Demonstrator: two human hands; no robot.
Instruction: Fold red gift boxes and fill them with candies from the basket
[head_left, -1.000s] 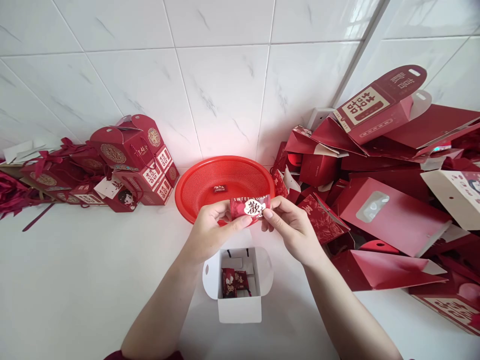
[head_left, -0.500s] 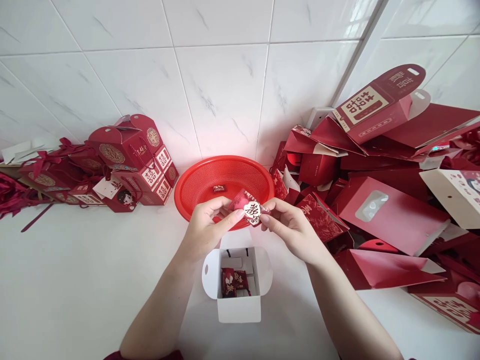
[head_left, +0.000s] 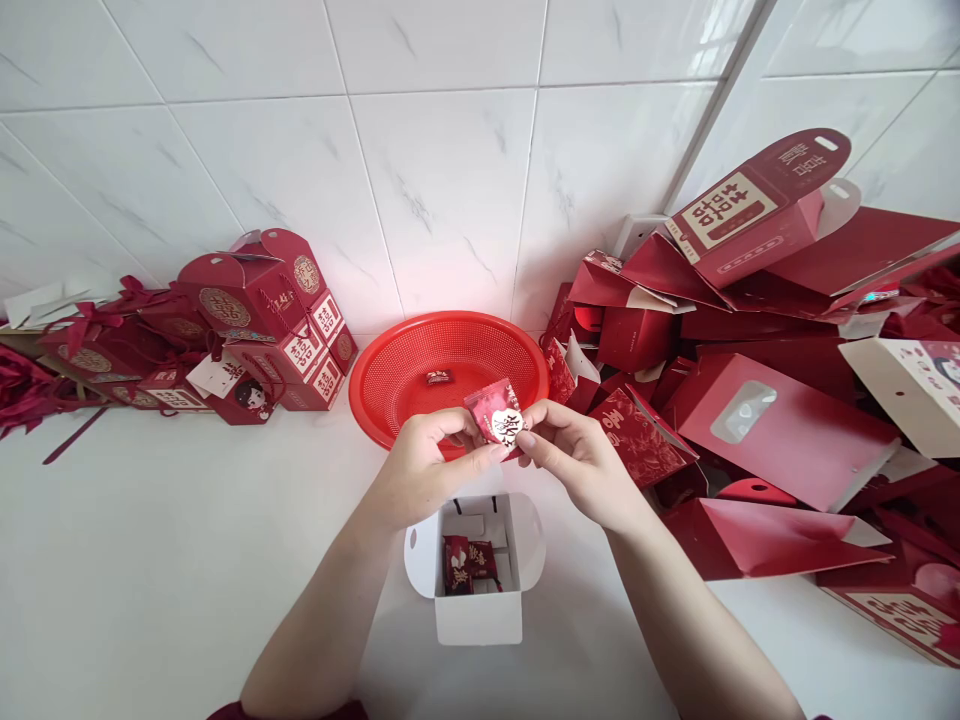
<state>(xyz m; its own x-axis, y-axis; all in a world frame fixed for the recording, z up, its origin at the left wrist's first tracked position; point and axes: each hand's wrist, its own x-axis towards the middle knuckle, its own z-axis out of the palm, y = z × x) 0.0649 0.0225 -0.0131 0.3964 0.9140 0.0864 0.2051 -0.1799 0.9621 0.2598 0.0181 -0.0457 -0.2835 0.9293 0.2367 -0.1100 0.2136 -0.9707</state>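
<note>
Between my left hand [head_left: 431,455] and my right hand [head_left: 574,455] is a small red candy packet [head_left: 496,412] with a white label, pinched by the fingers of both. It is held over the near rim of a red plastic basket [head_left: 375,395]. One small wrapped candy [head_left: 438,377] lies inside that basket. Below my hands an open white box [head_left: 478,620] stands on the table with its flaps spread. Several dark red candy packets [head_left: 469,565] rest in the box; my forearms flank it on either side.
Red gift boxes [head_left: 255,290] are stacked at the left by the tiled wall. A large heap of red cartons [head_left: 787,420] covers the right side, some folded flat or lying open. A wall socket [head_left: 637,232] sits behind that heap.
The candy packet has turned and tilted between my fingers, its red upper edge now showing more. Both hands have shifted only slightly; the boxes and basket are unmoved.
</note>
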